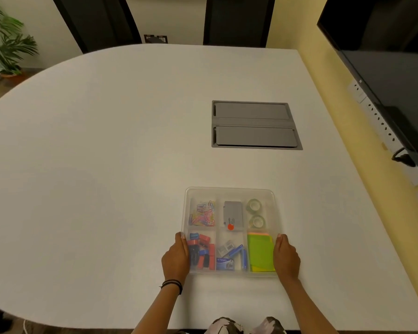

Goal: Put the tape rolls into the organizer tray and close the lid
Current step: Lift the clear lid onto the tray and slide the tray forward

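Note:
A clear plastic organizer tray [229,189] lies on the white table near its front edge. A hazy clear lid seems to lie over it. Two clear tape rolls [253,205] [258,222] sit one behind the other in the far right compartment. My left hand [176,257] lies against the tray's left side with its fingers stretched forward along the edge. My right hand [286,257] lies the same way against the right side. Neither hand holds anything else.
Other compartments hold coloured paper clips [203,213], a grey box [232,214], red and blue clips [202,253], staple packs [231,255] and green sticky notes [261,255]. A grey cable hatch [253,124] is set in the table behind. A dark screen [391,68] hangs on the right.

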